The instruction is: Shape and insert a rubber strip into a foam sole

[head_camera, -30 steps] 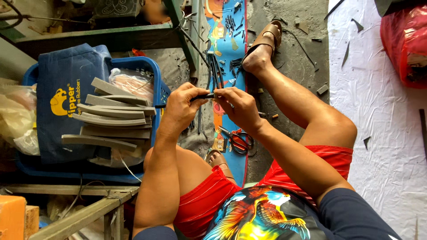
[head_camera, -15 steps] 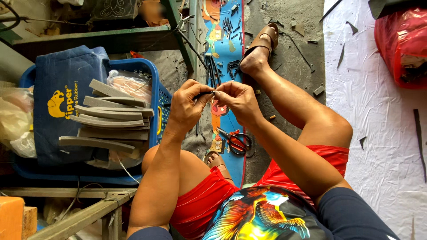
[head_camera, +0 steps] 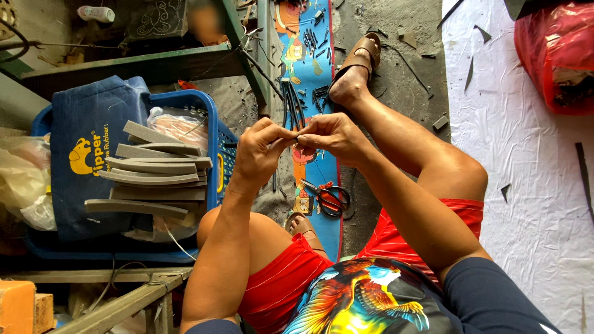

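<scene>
My left hand (head_camera: 258, 153) and my right hand (head_camera: 331, 135) meet in front of me, fingertips pinched together on a thin dark rubber strip (head_camera: 296, 137) held between them. Most of the strip is hidden by my fingers. Below the hands lie black-and-red scissors (head_camera: 328, 196) on a long blue printed board (head_camera: 309, 93). More thin dark strips (head_camera: 293, 102) lie on that board beyond my hands. My legs in red shorts stretch out, one sandalled foot (head_camera: 356, 65) at the top.
A blue plastic basket (head_camera: 216, 161) at left holds a blue bag and several grey foam pieces (head_camera: 154, 179). A green metal frame (head_camera: 148, 65) runs behind it. White sheeting (head_camera: 526, 185) covers the floor at right, with a red bag (head_camera: 557, 52) on it.
Both hands stay pinched on the strip; they sit slightly closer together and a little higher in view. The camera view has shifted slightly.
</scene>
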